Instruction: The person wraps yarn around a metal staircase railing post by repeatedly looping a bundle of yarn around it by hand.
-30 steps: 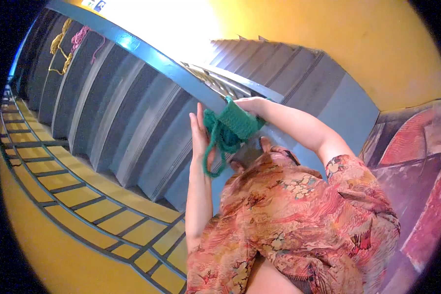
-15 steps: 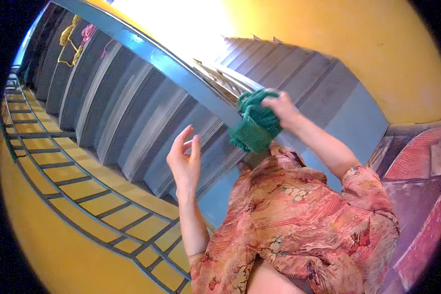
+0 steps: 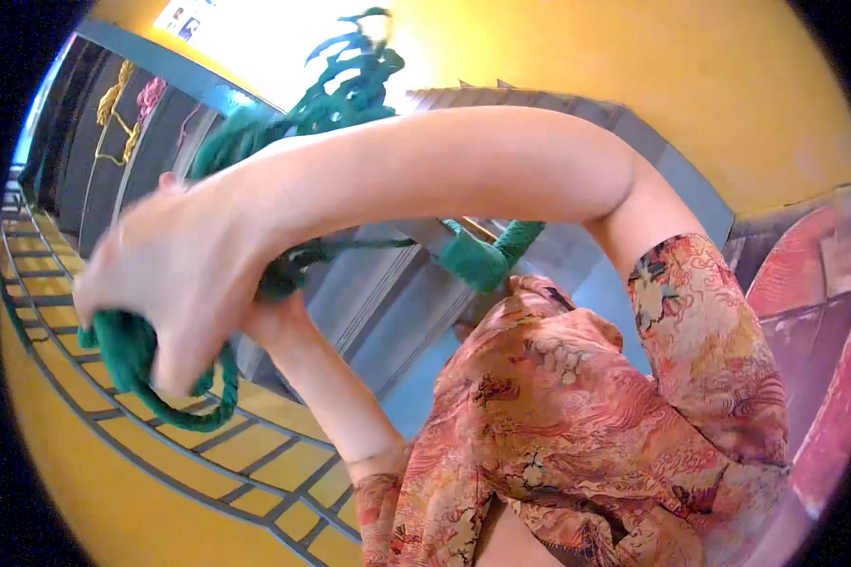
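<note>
My right arm reaches across to the left. The fingers of my right hand (image 3: 175,269), blurred by motion, are curled around a bundle of thick green yarn (image 3: 128,350), with a loop dangling below. My left hand (image 3: 279,317) is behind the right one, mostly hidden; only its wrist and lower part show, close to the yarn. More green strands spread above my forearm, smeared by movement. A green knitted-looking piece (image 3: 473,260) lies near my patterned clothing, and strands run from it toward my hands.
Grey stairs (image 3: 378,283) run beside me, with more steps at the upper right. Yellow yarn (image 3: 113,99) and pink yarn (image 3: 149,97) lie on steps at the upper left. A dark metal railing (image 3: 255,463) curves along the left over a yellow wall.
My right hand has swung from the middle to the far left with the green yarn, passing in front of my left hand. The bundle has spread into loose strands.
</note>
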`<state>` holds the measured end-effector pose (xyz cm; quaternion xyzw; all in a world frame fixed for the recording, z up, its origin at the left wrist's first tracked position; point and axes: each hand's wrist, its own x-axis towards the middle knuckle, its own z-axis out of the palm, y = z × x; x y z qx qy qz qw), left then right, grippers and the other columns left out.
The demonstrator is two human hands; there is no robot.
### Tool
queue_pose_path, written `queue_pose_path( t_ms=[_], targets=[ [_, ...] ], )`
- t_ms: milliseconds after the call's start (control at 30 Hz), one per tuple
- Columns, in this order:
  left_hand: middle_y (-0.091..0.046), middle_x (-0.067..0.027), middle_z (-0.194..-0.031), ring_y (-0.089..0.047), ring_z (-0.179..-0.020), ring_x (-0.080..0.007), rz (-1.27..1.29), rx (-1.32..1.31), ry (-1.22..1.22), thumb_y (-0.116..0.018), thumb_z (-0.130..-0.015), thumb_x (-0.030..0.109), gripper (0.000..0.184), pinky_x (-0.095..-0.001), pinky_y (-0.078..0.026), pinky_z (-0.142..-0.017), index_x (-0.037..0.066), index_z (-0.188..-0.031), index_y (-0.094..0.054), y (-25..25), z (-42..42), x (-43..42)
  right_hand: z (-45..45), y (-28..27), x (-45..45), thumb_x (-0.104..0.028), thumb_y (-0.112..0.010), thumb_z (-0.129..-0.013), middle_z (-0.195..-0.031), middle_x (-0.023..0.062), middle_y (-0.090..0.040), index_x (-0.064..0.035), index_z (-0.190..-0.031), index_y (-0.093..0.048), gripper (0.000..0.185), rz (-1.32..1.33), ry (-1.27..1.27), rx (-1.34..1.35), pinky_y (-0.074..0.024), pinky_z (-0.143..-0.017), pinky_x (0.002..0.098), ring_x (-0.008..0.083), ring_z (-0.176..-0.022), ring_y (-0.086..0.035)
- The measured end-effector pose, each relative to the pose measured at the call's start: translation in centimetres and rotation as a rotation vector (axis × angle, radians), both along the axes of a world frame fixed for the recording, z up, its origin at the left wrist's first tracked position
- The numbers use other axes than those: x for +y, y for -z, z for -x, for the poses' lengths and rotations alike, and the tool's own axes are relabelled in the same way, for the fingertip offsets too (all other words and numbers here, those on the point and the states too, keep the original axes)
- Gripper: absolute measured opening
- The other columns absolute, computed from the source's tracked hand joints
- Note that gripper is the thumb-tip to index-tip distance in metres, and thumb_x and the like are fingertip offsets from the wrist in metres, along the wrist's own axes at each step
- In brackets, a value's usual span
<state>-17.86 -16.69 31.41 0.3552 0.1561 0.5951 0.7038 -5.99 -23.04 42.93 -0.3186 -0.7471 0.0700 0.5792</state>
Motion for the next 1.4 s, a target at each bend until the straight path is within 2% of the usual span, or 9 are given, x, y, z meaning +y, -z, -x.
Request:
queue_pose_path(
  t_ms=[133,233,400,500,700,833,1067,1200,1400],
  targets=[
    [-0.058,-0.0125,-0.116,-0.053,-0.11,-0.0303,0.035,-0.008,-0.076,-0.064,-0.079,0.014,0.042,-0.049,-0.04,-0.099,0.003,-0.119,-0.055,-0.9,2.6,-1.3,-0.5,0.5,0.7,-0.043,-0.065,-0.072,-0.086,0.0195,-0.067,-0.0003,-0.097,-0.065,0.05,-0.108,-0.069,-0.201,-0.0514,-0.073,0.0407,0.0344,-0.08,-0.064],
    [-0.059,-0.0124,-0.111,-0.055,-0.106,-0.0265,0.009,-0.075,0.151,-0.06,-0.083,0.018,0.04,-0.0479,-0.042,-0.096,0.002,-0.119,-0.052,2.1,6.3,2.0,-5.5,4.3,-4.4,-0.014,-0.065,-0.081,-0.089,0.0098,-0.068,0.0002,-0.108,-0.064,0.031,0.311,0.011,0.254,-0.0536,-0.063,0.0246,0.0148,-0.076,-0.066],
    [-0.059,-0.0107,-0.105,-0.057,-0.101,-0.0244,0.212,-0.17,-0.033,-0.059,-0.084,0.017,0.034,-0.0467,-0.046,-0.091,0.002,-0.115,-0.053,7.4,11.6,4.5,-10.6,15.4,-9.4,-0.021,-0.076,-0.073,-0.128,0.0145,-0.049,-0.0091,-0.142,-0.033,0.083,0.667,0.366,0.192,-0.0537,-0.08,0.0316,0.0223,-0.105,-0.058],
    [-0.06,-0.011,-0.104,-0.057,-0.1,-0.0242,0.349,-0.049,-0.048,-0.061,-0.084,0.019,0.031,-0.0447,-0.047,-0.091,0.002,-0.109,-0.057,11.2,13.4,3.8,-6.8,17.5,-11.5,-0.03,-0.079,-0.069,-0.139,0.0123,-0.039,-0.0166,-0.149,-0.015,0.103,0.918,0.178,0.205,-0.0507,-0.08,0.0339,0.0222,-0.105,-0.054],
    [-0.061,-0.0123,-0.1,-0.058,-0.098,-0.0255,0.538,-0.051,0.008,-0.061,-0.084,0.023,0.032,-0.0466,-0.046,-0.092,0.001,-0.107,-0.056,13.4,12.8,2.5,-9.3,21.9,-10.0,-0.029,-0.049,-0.096,-0.093,0.0013,-0.063,0.001,-0.108,-0.062,0.035,1.065,0.289,0.698,-0.0447,-0.07,0.0229,0.0071,-0.073,-0.05],
    [-0.062,-0.0112,-0.107,-0.058,-0.101,-0.0287,0.591,-0.019,0.073,-0.064,-0.08,0.027,0.04,-0.047,-0.045,-0.093,0.003,-0.11,-0.055,14.5,10.9,0.1,-11.6,26.9,-9.7,-0.03,-0.056,-0.091,-0.081,-0.0007,-0.065,-0.0057,-0.091,-0.069,0.028,1.321,0.058,0.438,-0.0494,-0.072,0.0261,0.0097,-0.08,-0.061],
    [-0.062,-0.0092,-0.101,-0.059,-0.094,-0.0256,0.643,-0.065,0.262,-0.066,-0.078,0.032,0.046,-0.0422,-0.047,-0.088,0.001,-0.111,-0.056,9.7,3.9,-7.3,-8.0,35.0,-8.6,-0.024,-0.061,-0.091,-0.105,0.0103,-0.063,0.0011,-0.118,-0.055,0.038,1.847,-0.631,1.253,-0.0518,-0.074,0.0339,0.017,-0.086,-0.061],
    [-0.057,-0.0163,-0.111,-0.059,-0.093,-0.0236,0.633,-0.697,0.833,-0.062,-0.079,0.039,0.067,-0.0363,-0.052,-0.076,-0.001,-0.129,-0.042,10.2,3.5,-7.7,-6.4,35.1,-7.1,-0.024,-0.062,-0.089,-0.107,0.0113,-0.063,0.0003,-0.118,-0.054,0.039,1.642,-0.634,1.259,-0.0526,-0.074,0.035,0.0188,-0.087,-0.062],
    [-0.059,-0.0132,-0.115,-0.058,-0.103,-0.0228,0.246,0.85,0.087,-0.067,-0.084,0.022,0.05,-0.0367,-0.046,-0.09,-0.001,-0.124,-0.049,16.5,1.3,-8.6,-5.6,37.2,-5.6,-0.024,-0.065,-0.087,-0.109,0.0129,-0.062,-0.001,-0.119,-0.054,0.041,1.625,-0.557,1.199,-0.0538,-0.074,0.0368,0.0216,-0.088,-0.063]
  ],
)
